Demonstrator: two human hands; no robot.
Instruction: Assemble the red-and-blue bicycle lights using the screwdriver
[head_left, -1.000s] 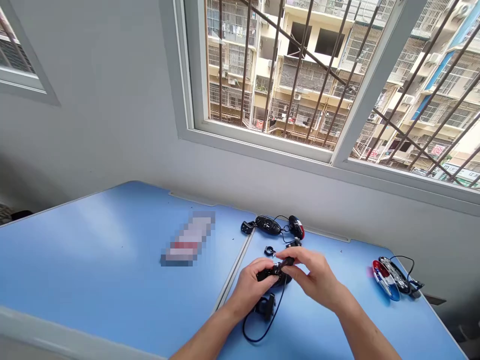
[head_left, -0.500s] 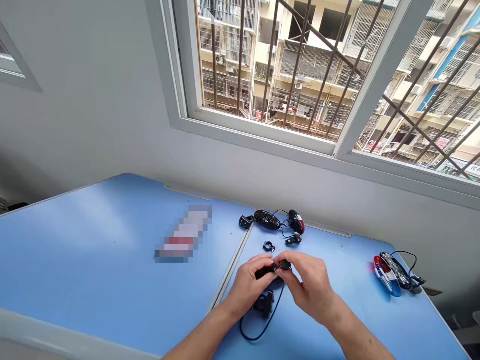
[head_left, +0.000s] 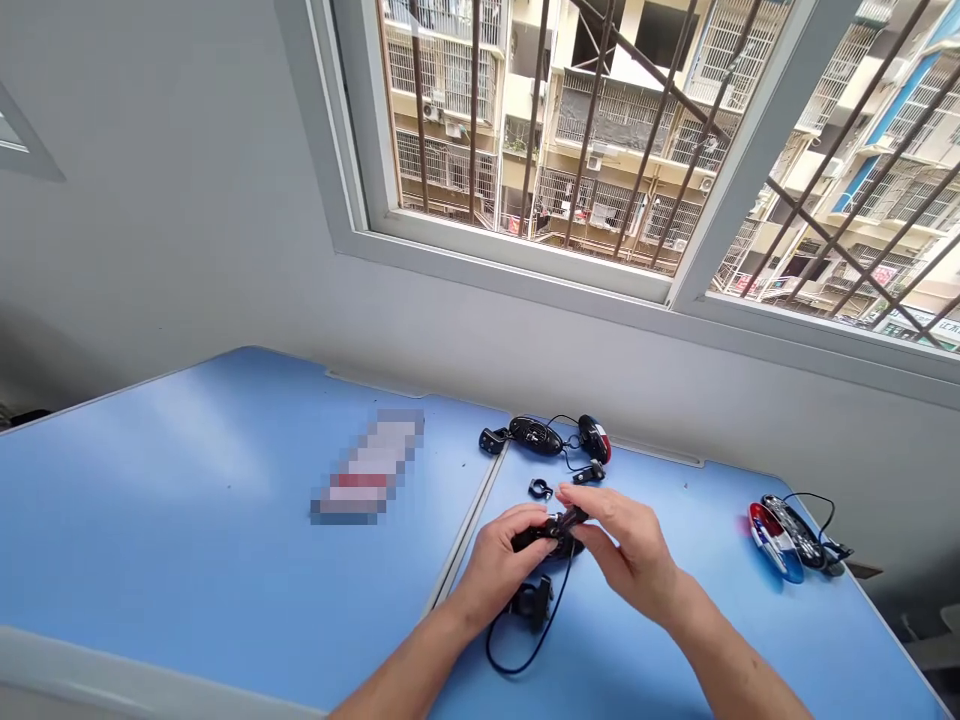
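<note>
My left hand [head_left: 504, 556] is closed round a black oval device [head_left: 527, 539], much of it covered by the fingers. With thumb and fingertips my right hand [head_left: 626, 535] holds a small black piece [head_left: 573, 518] against the device's upper end. I cannot make out whether the two are joined. A thin black cable [head_left: 534, 655] loops down from the device to the table. Below my left hand lies a black clamp-like part [head_left: 532, 605] inside the loop. Just beyond the hands sits a small black ring clamp [head_left: 539, 489].
On the blue table [head_left: 187, 560], a black oval unit [head_left: 535, 435] is wired to a red, white and black piece [head_left: 594, 439] near the wall. A red-and-blue lamp-like piece [head_left: 775, 543] lies right. A blurred-out item [head_left: 371, 470] lies left. A barred window [head_left: 570, 140] is above.
My right hand has risen slightly and its fingers have opened a little around the small black piece, which now tilts upward. The left hand keeps its hold. The cable loop has shifted slightly right.
</note>
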